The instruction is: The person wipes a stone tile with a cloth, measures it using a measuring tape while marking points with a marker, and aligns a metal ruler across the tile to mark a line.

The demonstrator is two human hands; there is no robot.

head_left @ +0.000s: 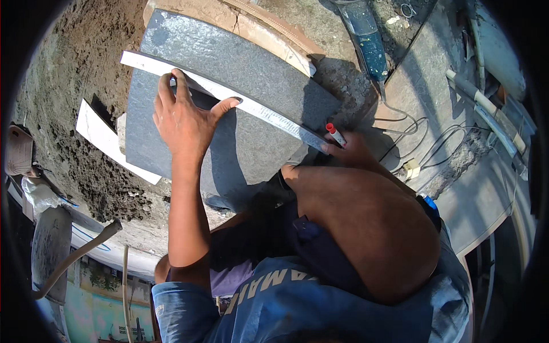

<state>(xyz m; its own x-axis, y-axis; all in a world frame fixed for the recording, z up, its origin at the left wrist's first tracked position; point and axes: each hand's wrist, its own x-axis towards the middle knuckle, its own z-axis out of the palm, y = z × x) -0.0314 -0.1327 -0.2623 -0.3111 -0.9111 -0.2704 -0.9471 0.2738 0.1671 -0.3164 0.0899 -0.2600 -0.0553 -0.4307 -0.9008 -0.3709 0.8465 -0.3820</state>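
A large dark grey stone-like tile [257,154] lies on the ground in front of me. Across it slants a long, straight metal bar [217,88], a straightedge with fine scale marks toward its right end. My left hand [186,117] holds the straightedge near its middle, fingertips and thumb spread along its near edge. At the right end, my right hand [350,150] grips a red-capped white marker [335,134] and sits against the bar's tip. Some of the right fingers are hidden.
Beyond the tile lie pale tile pieces [234,26]; a white strip [108,143] rests on the soil to its left. A blue power tool [368,48], apparently an angle grinder, trails a dark cable [412,117]. Pipes [486,103] run along the right.
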